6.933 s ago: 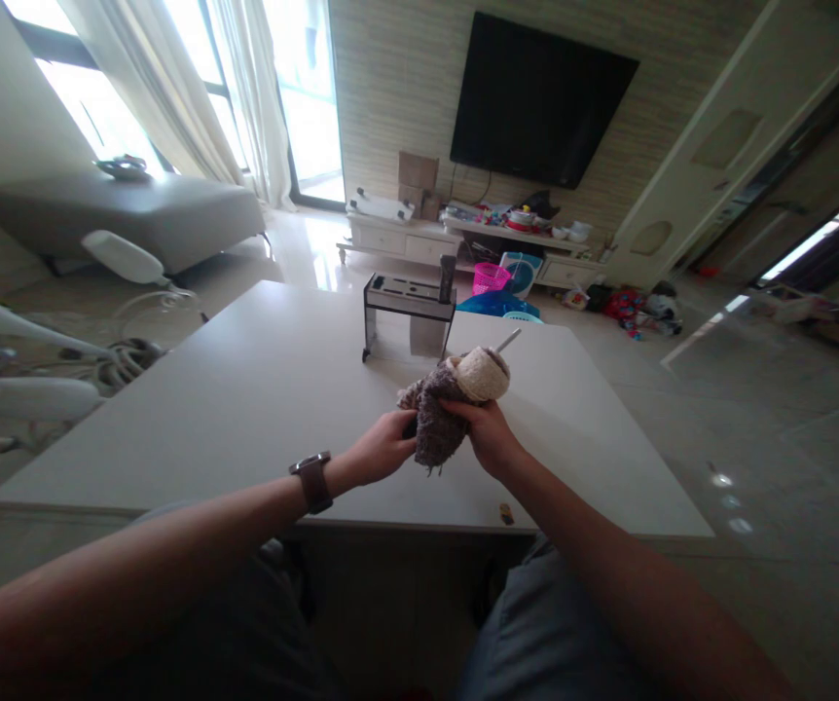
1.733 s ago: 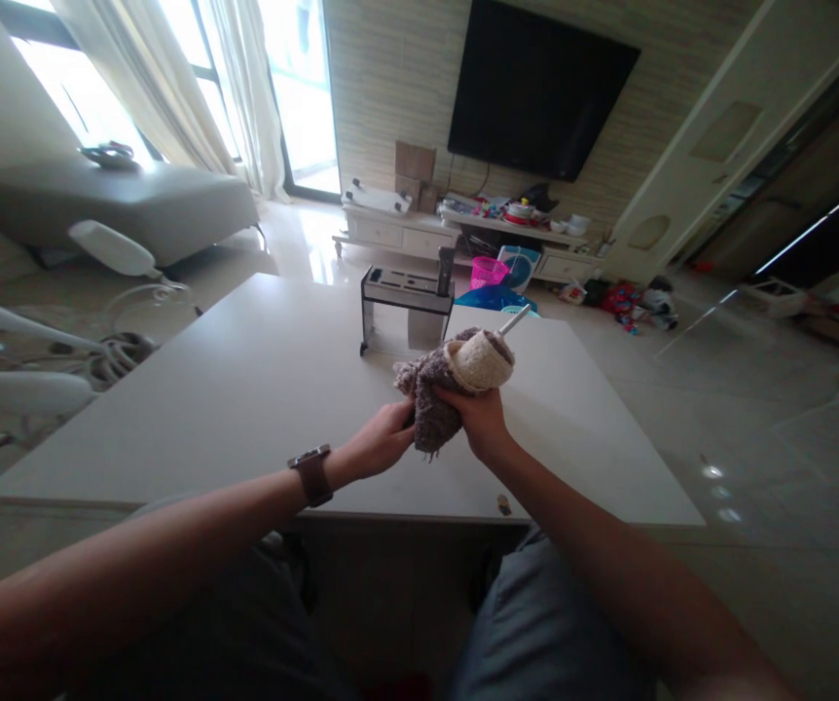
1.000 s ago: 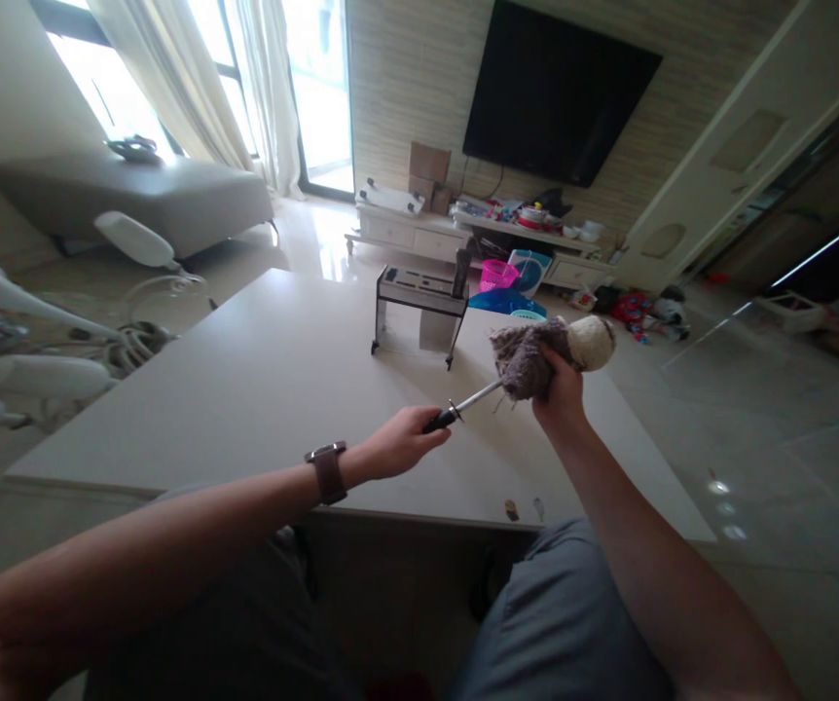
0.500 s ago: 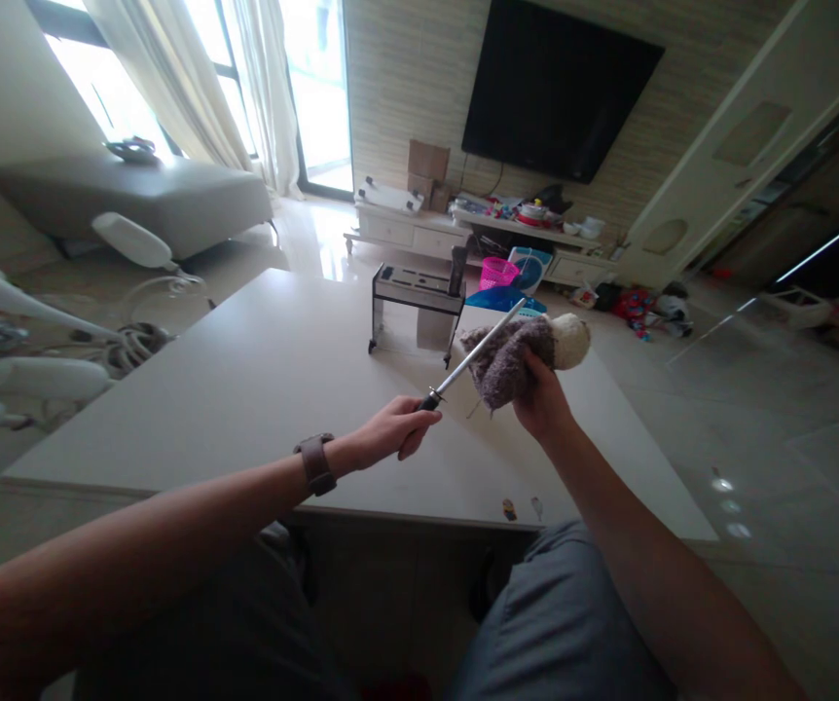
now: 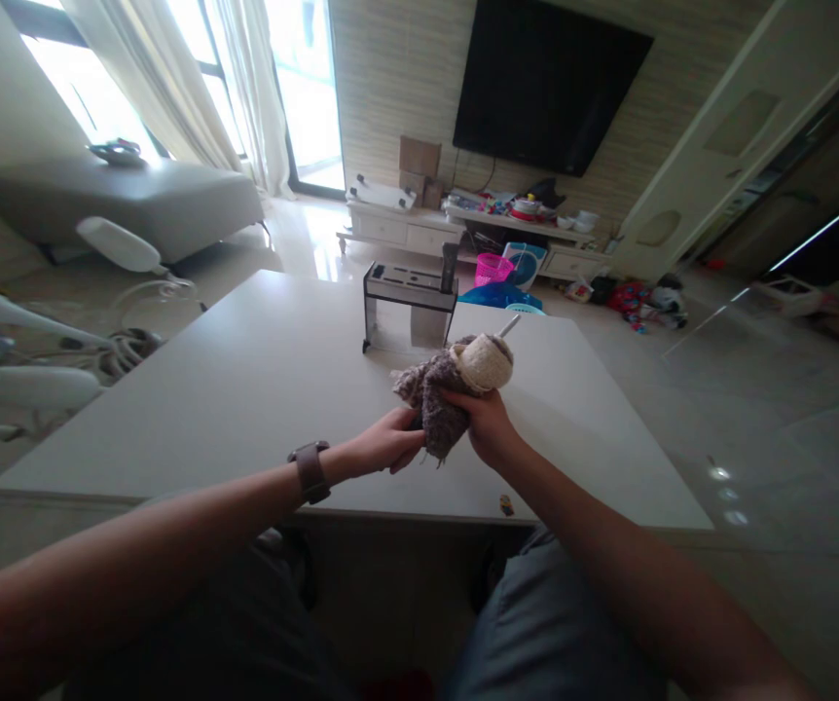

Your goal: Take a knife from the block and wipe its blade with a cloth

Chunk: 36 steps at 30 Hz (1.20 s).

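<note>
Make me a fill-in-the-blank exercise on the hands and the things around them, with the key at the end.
The right hand grips the ____.
The watch is on the ____ wrist.
The rack on the table has ____ upright handle.
The basket beyond the table is ____.

Missing words: cloth; left; one; pink.

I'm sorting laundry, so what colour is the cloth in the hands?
Grey-brown, with a cream part; the cloth shows best in the head view.
</note>
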Each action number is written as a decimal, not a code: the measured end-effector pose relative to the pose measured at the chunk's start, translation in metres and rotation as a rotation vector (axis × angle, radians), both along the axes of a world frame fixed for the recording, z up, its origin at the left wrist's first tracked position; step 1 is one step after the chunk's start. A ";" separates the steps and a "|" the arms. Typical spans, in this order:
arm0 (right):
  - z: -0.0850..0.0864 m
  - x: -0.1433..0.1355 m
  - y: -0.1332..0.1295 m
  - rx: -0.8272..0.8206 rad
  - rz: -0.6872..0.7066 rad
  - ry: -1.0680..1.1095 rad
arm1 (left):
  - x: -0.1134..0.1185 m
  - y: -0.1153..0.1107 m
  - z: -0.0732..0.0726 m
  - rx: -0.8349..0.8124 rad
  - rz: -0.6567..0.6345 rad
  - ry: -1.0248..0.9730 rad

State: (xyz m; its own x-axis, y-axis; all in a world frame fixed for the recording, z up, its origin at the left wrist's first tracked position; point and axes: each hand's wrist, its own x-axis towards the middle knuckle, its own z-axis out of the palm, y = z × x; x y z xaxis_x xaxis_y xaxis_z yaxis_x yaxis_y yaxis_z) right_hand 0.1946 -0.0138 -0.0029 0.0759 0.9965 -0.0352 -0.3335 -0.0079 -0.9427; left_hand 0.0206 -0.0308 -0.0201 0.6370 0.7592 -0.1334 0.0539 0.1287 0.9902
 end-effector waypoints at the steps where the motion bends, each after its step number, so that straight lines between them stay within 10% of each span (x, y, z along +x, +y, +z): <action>1: 0.001 0.000 0.000 -0.005 -0.019 -0.005 | 0.000 0.000 0.000 0.006 -0.001 0.010; 36: -0.011 -0.001 0.000 -0.064 -0.035 0.001 | -0.002 0.004 -0.003 0.365 0.154 0.198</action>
State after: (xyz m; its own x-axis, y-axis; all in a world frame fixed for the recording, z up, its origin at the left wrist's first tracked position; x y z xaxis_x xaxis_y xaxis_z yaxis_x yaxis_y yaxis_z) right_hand 0.1936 -0.0137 -0.0138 0.1103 0.9890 -0.0988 -0.3355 -0.0565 -0.9404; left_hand 0.0190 -0.0266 -0.0233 0.5017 0.8634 0.0532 0.2552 -0.2065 0.9446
